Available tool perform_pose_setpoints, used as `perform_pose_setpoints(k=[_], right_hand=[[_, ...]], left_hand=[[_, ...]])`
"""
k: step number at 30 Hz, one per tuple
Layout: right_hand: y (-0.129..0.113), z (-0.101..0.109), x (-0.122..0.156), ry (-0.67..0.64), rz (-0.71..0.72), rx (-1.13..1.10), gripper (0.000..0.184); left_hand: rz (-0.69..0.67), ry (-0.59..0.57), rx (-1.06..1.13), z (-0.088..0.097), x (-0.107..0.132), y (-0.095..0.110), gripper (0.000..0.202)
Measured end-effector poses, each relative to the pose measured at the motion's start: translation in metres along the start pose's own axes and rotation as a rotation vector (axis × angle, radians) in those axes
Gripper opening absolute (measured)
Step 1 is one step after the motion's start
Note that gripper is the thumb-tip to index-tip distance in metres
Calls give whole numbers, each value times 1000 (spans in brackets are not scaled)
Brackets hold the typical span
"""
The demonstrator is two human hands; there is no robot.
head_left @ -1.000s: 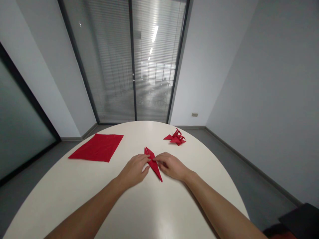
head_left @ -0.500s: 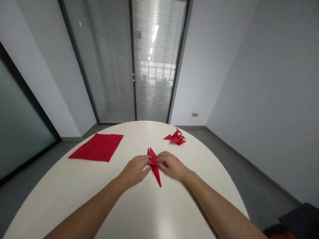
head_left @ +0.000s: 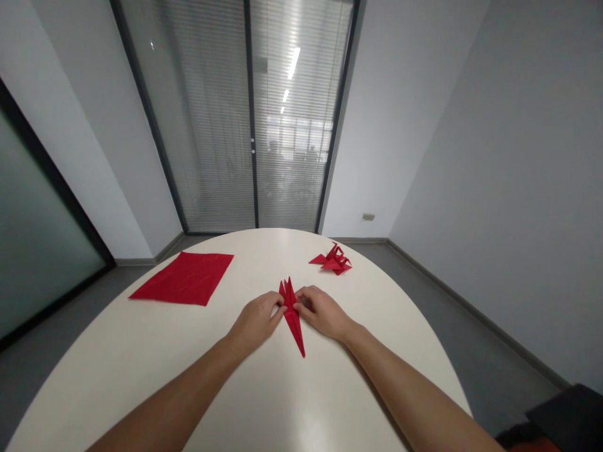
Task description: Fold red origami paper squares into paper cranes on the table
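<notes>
Folded red paper (head_left: pixel 295 328): middle covered by fingertips of left hand (head_left: pixel 257 320) and right hand (head_left: pixel 323 312); pinching or pressing, not discernible.
Forearms (head_left: pixel 176 402) and surface (head_left: pixel 141 351): cut by lower edge.
Small red figure (head_left: pixel 332 260): folds too small to read.
Dark object (head_left: pixel 570 414): cut off at corner.

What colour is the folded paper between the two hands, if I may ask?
The folded paper is red, clearest in the head view.

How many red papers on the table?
3: a flat square sheet at left, a narrow folded piece between the left hand and right hand, a folded figure farther right.
</notes>
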State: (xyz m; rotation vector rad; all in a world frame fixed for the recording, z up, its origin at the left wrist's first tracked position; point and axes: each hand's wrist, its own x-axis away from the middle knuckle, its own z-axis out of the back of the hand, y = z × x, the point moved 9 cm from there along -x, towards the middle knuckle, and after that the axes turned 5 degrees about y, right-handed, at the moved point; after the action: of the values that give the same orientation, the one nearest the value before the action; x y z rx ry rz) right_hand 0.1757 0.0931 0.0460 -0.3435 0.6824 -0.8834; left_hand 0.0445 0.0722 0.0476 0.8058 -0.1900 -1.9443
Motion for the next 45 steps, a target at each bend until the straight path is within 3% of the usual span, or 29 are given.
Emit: perform_pose_setpoints(k=[3,8,12,15,19,34,38,45], right_hand=[[4,-3,0,14,-25,-42,16],[8,-9,0,12,-47,-105,42],[3,-8,0,17,-11,-69,43],[-5,-5,-1,22,68,-24,33],[-10,-7,-1,5,133,-1,23],[-12,-4,0,-41,133,31,23],[-9,-3,0,-51,118,58,15],[-6,-2,1,-45,111,66,15]], left_hand=[[31,24,51,-2,-1,-6,9],[47,45,169,-9,0,-15,41],[19,93,155,-6,2,-13,55],[-23,93,86,-3,1,-7,41],[-51,2,-37,-6,0,-1,14],[-73,-70,-31,-7,0,0,20],[-92,-60,-21,-7,2,0,21],[-176,24,-22,1,7,6,38]])
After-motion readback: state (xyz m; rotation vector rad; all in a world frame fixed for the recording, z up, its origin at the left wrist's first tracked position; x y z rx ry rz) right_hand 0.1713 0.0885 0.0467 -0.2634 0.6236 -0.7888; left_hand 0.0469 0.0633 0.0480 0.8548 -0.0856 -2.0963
